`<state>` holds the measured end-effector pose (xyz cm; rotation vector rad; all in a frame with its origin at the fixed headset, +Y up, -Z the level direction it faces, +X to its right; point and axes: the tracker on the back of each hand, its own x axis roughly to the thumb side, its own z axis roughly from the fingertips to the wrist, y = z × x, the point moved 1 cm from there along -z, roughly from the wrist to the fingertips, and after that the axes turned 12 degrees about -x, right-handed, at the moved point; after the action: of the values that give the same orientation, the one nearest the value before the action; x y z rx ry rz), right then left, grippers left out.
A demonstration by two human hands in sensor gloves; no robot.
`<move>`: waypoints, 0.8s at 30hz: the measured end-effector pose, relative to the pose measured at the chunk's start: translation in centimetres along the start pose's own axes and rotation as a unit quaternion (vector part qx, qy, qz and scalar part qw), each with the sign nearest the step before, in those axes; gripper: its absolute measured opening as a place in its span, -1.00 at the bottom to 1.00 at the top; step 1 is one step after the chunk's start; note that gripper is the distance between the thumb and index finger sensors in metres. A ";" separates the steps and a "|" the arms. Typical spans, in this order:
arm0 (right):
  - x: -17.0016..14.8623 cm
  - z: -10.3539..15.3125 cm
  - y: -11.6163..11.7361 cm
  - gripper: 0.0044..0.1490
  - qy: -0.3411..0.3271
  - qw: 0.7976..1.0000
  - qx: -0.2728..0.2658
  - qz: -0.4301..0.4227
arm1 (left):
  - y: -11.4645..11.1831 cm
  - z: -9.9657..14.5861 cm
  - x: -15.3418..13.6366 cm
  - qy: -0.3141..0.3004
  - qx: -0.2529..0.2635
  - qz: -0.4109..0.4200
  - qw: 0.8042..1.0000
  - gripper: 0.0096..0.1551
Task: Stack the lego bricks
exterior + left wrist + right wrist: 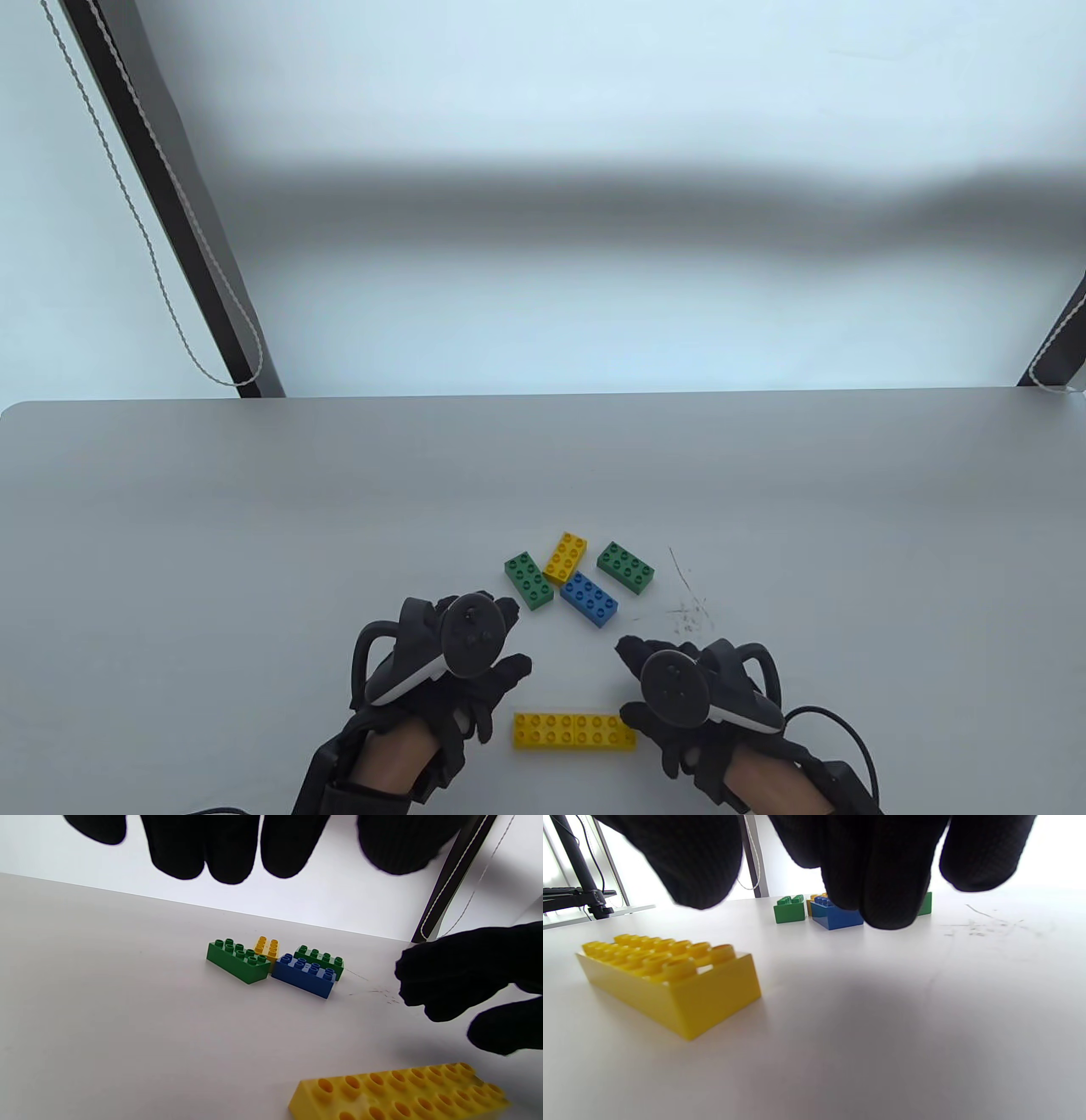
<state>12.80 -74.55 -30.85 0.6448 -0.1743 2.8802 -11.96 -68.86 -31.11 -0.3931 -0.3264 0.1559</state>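
Observation:
A long yellow brick (574,731) lies flat, studs up, near the table's front edge between my hands; it also shows in the left wrist view (398,1092) and the right wrist view (670,980). Just beyond it sits a cluster: a green brick (529,581), a small yellow brick (567,558), a blue brick (589,599) and a second green brick (626,568). My left hand (475,671) hovers left of the long brick, fingers spread and empty. My right hand (670,692) hovers at its right end, fingers (882,866) above the table, holding nothing.
Faint scratch marks (687,611) lie right of the cluster. The table's far edge (543,399) runs across the middle of the view. A black stand leg (170,195) with a cord rises at the back left.

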 end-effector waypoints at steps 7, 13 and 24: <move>-2.1 -3.9 -0.3 0.00 0.062 0.998 -0.023 0.015 | 0.3 0.3 0.1 -0.008 0.006 0.007 1.000 -0.15; -3.1 -7.2 0.0 0.03 0.100 0.992 -0.038 0.059 | 0.2 0.2 0.1 -0.011 0.008 0.010 1.000 -0.14; -4.5 -10.7 1.8 -0.02 0.170 0.980 -0.008 0.101 | 0.3 0.2 -0.1 -0.011 0.010 0.014 1.000 -0.15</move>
<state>12.00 -75.36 -42.56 0.1303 -0.2226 3.1218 -12.14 -68.58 -31.09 -0.3771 -0.3411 0.1907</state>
